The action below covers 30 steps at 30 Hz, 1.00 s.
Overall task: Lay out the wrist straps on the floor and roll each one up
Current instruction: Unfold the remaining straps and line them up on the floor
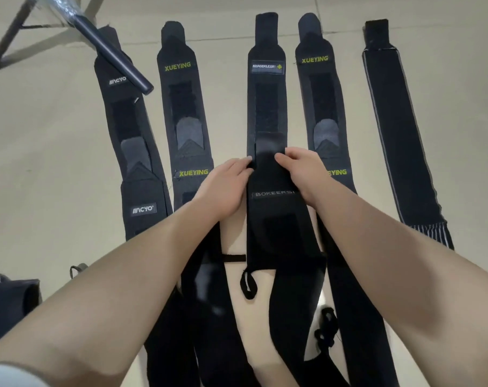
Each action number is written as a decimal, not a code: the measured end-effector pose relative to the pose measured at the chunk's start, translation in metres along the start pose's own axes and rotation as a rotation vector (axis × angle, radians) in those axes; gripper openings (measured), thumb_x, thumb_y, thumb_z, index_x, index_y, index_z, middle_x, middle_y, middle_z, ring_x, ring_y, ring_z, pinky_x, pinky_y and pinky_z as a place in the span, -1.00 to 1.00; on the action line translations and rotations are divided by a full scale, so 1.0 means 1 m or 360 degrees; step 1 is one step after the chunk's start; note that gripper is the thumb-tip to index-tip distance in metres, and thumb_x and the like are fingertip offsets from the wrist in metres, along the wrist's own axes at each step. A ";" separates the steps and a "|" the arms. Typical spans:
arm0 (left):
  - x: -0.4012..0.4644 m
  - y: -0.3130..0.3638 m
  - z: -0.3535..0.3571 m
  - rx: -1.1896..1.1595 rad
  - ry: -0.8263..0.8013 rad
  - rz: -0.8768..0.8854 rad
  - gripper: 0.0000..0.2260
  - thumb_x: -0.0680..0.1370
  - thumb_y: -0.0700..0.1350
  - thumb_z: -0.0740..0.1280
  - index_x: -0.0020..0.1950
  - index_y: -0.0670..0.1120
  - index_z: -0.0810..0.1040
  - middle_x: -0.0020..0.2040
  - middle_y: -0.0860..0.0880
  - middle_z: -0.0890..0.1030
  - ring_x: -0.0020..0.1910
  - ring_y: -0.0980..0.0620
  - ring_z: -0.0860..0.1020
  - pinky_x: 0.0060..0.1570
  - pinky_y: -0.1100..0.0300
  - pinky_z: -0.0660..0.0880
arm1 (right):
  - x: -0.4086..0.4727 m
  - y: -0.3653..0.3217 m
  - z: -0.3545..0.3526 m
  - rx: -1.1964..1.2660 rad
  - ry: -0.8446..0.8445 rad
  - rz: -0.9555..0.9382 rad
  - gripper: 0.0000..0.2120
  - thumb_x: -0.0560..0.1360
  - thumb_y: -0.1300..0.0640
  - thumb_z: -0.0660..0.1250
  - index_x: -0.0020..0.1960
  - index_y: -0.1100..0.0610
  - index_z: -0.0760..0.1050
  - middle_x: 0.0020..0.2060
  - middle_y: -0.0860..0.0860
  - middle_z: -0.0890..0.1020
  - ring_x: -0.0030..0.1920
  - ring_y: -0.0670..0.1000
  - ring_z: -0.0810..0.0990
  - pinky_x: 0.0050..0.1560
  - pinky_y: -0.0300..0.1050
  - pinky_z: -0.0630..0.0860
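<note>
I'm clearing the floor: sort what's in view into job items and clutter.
Job:
BOKEERS strap, under both hands' fingers
MANUEKLEAR strap
XUEYING straps
MACYO strap
grey-edged strap

Clutter:
black tube
dark object at left edge

I see soft, even indoor light, faint shadows on floor point(55, 135); wide-angle stretch at edges, slight blur overall.

Pale tiled floor point(55, 129), black wrist straps point(181, 107) laid side by side, a dark pole point(111, 51) across the leftmost strap point(131, 141)
</note>
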<state>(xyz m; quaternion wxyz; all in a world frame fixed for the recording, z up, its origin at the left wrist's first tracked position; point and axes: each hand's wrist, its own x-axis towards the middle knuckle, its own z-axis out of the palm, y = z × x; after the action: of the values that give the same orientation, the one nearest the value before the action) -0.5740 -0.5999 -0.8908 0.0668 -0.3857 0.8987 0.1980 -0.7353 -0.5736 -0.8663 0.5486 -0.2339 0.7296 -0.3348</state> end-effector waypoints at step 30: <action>0.036 -0.013 -0.007 0.0266 -0.0376 0.0045 -0.41 0.60 0.20 0.06 0.55 0.05 -0.05 0.57 -0.05 -0.10 0.53 -0.05 -0.07 0.46 0.08 -0.12 | 0.068 -0.013 0.023 -0.1507 0.0562 -0.0660 -0.52 0.54 0.15 0.30 0.41 0.15 0.26 0.28 0.10 0.44 0.25 0.13 0.43 0.09 -0.03 0.41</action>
<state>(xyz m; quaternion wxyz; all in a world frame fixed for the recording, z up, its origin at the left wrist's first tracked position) -0.5896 -0.6349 -0.8981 0.2011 -0.3402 0.9032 0.1674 -0.7337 -0.6355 -0.9042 0.1748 -0.5346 0.8202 -0.1049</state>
